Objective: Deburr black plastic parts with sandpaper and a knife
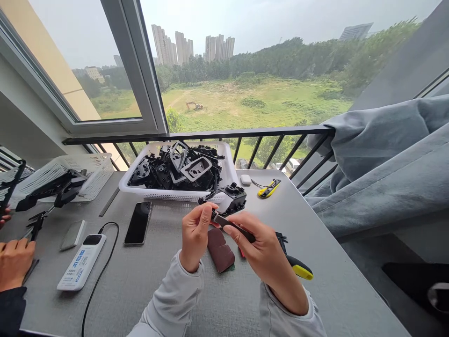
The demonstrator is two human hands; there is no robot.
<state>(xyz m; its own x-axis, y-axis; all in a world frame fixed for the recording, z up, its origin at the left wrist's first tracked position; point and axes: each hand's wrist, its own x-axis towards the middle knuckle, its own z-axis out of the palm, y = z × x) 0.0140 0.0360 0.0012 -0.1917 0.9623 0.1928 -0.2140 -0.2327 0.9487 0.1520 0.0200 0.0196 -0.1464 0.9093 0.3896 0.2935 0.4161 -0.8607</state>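
My left hand point(194, 236) pinches a small black plastic part point(213, 214) between thumb and fingers. A dark flat bar point(233, 225) lies in the closed fingers of my right hand point(261, 245), its far end against or right beside the small part; I cannot tell whether they touch. Below my hands, a folded brown sheet point(220, 252) that looks like sandpaper rests on the table. Just beyond them sits a larger black plastic housing point(235, 196). Partly hidden behind my right wrist is a tool with a black and yellow handle point(302, 270).
A white basket point(168, 193) full of black plastic parts stands by the window railing. A phone point(138, 223), a cabled power bank point(81, 262), a white earbud case point(246, 179) and a yellow cutter point(269, 188) lie around. At left, another person's hand point(16, 262) works near a second basket point(94, 171).
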